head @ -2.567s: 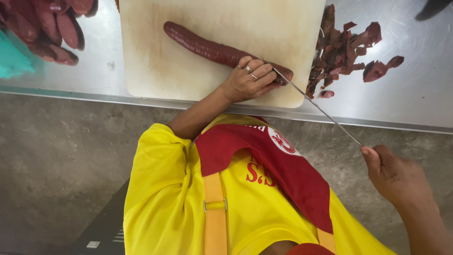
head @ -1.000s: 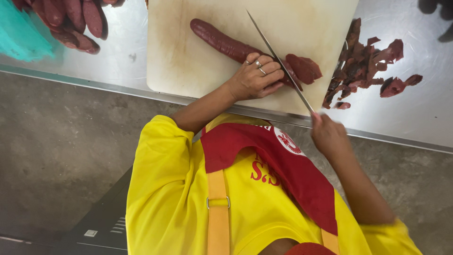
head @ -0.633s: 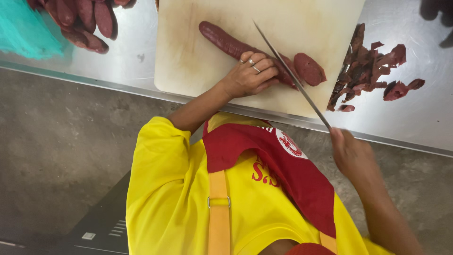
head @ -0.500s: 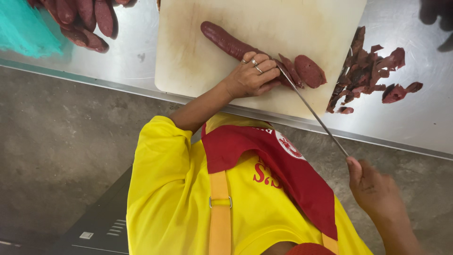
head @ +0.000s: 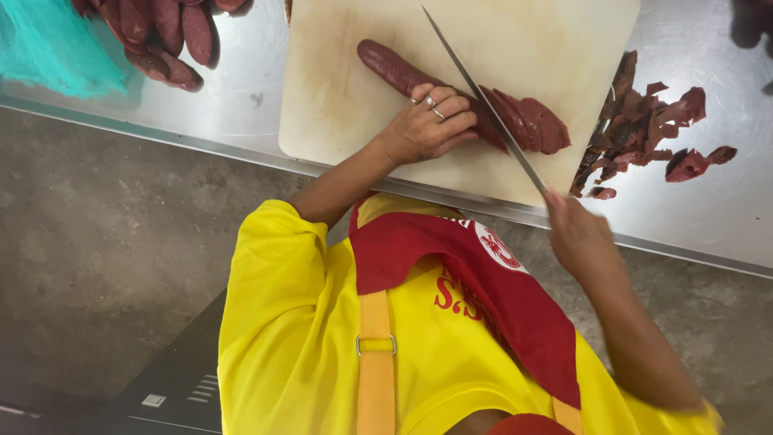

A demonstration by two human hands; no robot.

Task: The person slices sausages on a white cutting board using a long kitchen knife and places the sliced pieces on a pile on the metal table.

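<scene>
A long dark red strip of meat [head: 394,68] lies on a cream cutting board [head: 354,121]. My left hand [head: 425,127], with rings on two fingers, presses down on the strip just beside its cut end. Cut slices [head: 535,125] lie on the board to the right of my fingers. My right hand [head: 578,234] is at the table's near edge and grips the handle of a long thin knife [head: 483,101]. The blade runs diagonally across the meat, close against my left fingertips.
The board sits on a steel table [head: 241,97]. A heap of cut meat pieces [head: 644,129] lies on the steel to the right of the board. Several whole dark red pieces [head: 165,32] and a teal net [head: 48,48] are at the far left. Concrete floor lies below.
My right hand drew the knife back towards me, then pushed it forward over the meat again. My left hand stayed on the strip, and the slices at its right end lie slightly further apart.
</scene>
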